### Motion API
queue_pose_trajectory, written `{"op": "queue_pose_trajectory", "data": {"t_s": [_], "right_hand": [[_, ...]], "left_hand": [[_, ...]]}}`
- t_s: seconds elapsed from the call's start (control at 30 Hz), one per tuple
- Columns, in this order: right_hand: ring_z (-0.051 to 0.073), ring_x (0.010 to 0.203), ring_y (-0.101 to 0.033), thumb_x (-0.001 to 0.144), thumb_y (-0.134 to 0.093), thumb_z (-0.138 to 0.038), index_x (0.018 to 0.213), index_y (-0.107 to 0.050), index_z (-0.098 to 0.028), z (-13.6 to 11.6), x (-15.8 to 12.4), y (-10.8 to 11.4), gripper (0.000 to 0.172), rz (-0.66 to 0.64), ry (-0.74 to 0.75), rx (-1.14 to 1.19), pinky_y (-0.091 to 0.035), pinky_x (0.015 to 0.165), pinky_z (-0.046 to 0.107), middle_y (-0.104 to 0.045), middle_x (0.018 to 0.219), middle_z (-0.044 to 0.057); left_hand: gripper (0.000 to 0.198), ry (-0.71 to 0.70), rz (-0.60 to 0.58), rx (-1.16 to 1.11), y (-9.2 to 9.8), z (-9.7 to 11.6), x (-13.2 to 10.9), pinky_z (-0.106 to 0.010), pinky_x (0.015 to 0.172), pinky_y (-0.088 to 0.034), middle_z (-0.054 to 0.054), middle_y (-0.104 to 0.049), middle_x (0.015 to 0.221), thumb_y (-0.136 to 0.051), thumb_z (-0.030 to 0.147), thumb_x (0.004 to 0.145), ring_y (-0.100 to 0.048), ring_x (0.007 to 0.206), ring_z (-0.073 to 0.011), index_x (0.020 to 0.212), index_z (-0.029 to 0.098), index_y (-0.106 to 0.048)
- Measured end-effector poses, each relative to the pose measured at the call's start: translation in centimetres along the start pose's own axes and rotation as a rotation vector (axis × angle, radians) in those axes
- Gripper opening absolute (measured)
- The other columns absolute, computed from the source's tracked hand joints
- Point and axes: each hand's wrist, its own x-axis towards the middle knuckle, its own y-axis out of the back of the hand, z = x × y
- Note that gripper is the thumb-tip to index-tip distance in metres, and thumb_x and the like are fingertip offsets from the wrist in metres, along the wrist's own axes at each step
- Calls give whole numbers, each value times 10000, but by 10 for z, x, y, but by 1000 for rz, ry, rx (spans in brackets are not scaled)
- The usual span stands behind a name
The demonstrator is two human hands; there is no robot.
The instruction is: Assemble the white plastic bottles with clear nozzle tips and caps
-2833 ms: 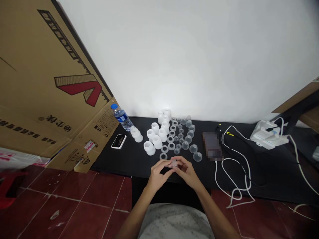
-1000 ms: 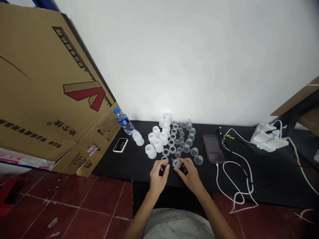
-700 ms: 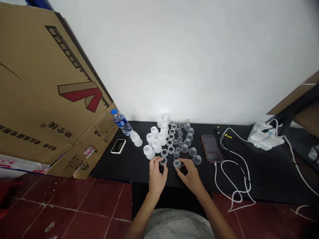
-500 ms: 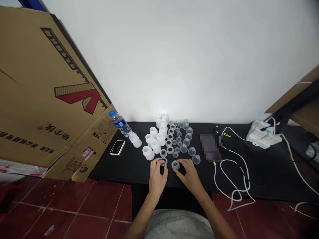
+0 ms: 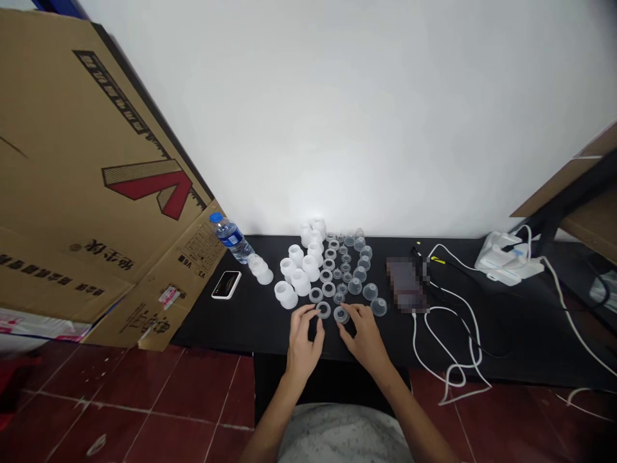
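My left hand [image 5: 303, 335] rests its fingertips on a clear plastic ring [image 5: 323, 310] lying on the black table [image 5: 231, 321]. My right hand [image 5: 364, 334] has its fingertips on a small clear dome cup [image 5: 341, 315], close to the ring but apart from it. Just above my hands, rows of similar clear rings and cups [image 5: 335, 273] stand in a loose group. Frosted white cups [image 5: 294, 280] stand to their left.
A water bottle [image 5: 230, 236] and a white-framed phone [image 5: 226, 284] are at the table's left. A blurred device [image 5: 405, 283], white cables [image 5: 448, 347] and a power strip [image 5: 504, 260] lie right. Cardboard [image 5: 96, 180] leans left; red tiles lie below.
My hands have parted from the clear piece they held together at the centre. The ring and cup now sit on the table, and the ring has slid slightly rightward toward the cup.
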Motion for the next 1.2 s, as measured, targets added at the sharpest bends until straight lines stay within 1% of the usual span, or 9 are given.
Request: {"op": "queue_pose_trajectory", "data": {"t_s": [0.1,0.17,0.3,0.43,0.6,0.7,0.8,1.0,1.2], "right_hand": [[347,1122,-628,941,-742,-231,1315,-714,-276,-1,-1,-1,378,37,-13,-1,-582,1003,547,-640,1210,135],[340,1117,-639,941,-771,-288,1297,-725,-279,-1,-1,-1,359,57,-35,30,-594,991,524,-627,1198,133],[272,954,-677,1019,-684,-352,1244,-747,-271,2,0,2,248,7,-73,123,-616,903,442,-642,1076,97],[234,826,-660,1027,-677,-392,1203,-761,-280,2,0,5,224,-41,-71,177,-606,781,369,-646,952,59],[242,820,-652,1013,-698,-388,1122,-762,-272,-1,1,5,172,-28,-68,156,-585,784,376,-654,888,46],[243,807,-656,1011,-682,-362,1098,-734,-248,-1,1,5,153,-8,-74,189,-578,786,385,-672,856,45],[222,744,-666,1001,-683,-373,1114,-710,-240,-2,1,8,177,1,-113,251,-579,745,364,-711,851,39],[212,704,-698,991,-696,-449,1069,-712,-236,-5,2,14,228,22,-149,321,-586,684,335,-773,874,47],[217,734,-711,989,-720,-526,939,-750,-224,2,0,13,308,36,-215,414,-575,706,322,-773,818,39]], "left_hand": [[289,109,316,76,8,-10,3,-458,973,-569,-138,-610,1249,-701,264,980,-623,1183,-292,1254,207,-628],[502,210,406,135,16,-23,9,-498,997,-549,-170,-574,1337,-754,330,940,-576,1257,-331,1382,195,-558],[771,275,211,145,29,-51,26,-569,1079,-504,-211,-568,1441,-794,446,893,-542,1357,-388,1531,183,-452],[606,382,78,132,32,-61,36,-598,1045,-521,-170,-713,1252,-787,543,877,-674,1194,-394,1337,194,-604],[489,400,114,-88,35,-49,23,-482,958,-608,-116,-776,1134,-796,537,881,-768,1068,-324,1205,210,-629],[493,347,0,-289,35,-38,11,-433,941,-643,-121,-786,1183,-786,461,917,-792,1074,-289,1299,210,-601],[504,294,-151,-337,31,-26,7,-439,949,-655,-129,-788,1210,-788,422,925,-794,1083,-286,1342,216,-595],[421,243,-279,-357,16,-7,23,-436,929,-662,-98,-807,1108,-801,394,912,-799,1000,-265,1262,218,-649],[440,232,-320,-468,17,-18,37,-420,975,-654,-115,-766,1179,-795,439,918,-782,1088,-263,1279,212,-687]]}}
